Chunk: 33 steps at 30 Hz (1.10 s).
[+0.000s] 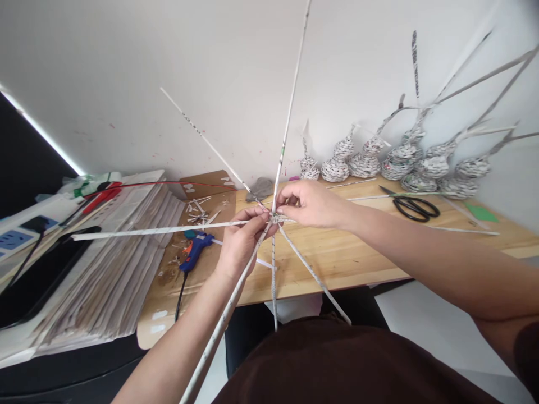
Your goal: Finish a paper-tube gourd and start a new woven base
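Long rolled paper strips (290,106) radiate in several directions from a small woven centre (275,217) held above the wooden table. My left hand (246,235) pinches that centre from the left, thumb on top, with one strip running out leftward past it and another passing down over the forearm. On the other side my right hand (301,203) has its thumb and fingers closed at the centre, beside the strip that points up. Two more strips hang down toward my lap.
A blue glue gun (196,249) lies near paper scraps on a brown board (158,289). Stacked papers (122,280) with a power strip and a phone (42,275) fill the left. Black scissors (415,207) and several woven gourd shapes (364,165) stand right and back.
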### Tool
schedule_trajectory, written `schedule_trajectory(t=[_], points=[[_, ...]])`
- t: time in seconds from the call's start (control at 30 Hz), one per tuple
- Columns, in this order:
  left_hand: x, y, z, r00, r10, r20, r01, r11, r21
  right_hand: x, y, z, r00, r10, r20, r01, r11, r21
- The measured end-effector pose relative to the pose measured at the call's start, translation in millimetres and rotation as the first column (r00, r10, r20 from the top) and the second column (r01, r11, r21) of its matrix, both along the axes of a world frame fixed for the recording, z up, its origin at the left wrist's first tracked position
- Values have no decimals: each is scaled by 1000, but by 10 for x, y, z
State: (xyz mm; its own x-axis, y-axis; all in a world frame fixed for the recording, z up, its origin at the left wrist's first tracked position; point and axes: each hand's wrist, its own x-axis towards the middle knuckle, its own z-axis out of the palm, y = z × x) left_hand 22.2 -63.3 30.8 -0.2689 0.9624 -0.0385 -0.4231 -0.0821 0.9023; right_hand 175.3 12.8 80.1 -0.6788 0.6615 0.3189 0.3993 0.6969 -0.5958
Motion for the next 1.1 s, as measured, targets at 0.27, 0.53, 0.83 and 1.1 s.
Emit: schedule_trajectory(t=[0.27, 0.53, 0.83, 1.1], points=[[14, 36, -52, 1000, 21, -18, -21, 1000, -11, -16, -5, 23, 996, -28, 85, 27, 999, 20], [2, 41, -53, 998, 52, -31, -52, 999, 8, -26, 11, -64, 998, -25, -57, 20, 995, -94], [-6, 41, -107, 1000, -10, -28, 11, 1000, 10, -50, -30, -108, 995, -57, -87, 44, 989, -138], [-40, 94, -196, 995, 81, -60, -82, 996, -22, 34, -29, -94, 1000, -24, -16, 23, 998, -59]])
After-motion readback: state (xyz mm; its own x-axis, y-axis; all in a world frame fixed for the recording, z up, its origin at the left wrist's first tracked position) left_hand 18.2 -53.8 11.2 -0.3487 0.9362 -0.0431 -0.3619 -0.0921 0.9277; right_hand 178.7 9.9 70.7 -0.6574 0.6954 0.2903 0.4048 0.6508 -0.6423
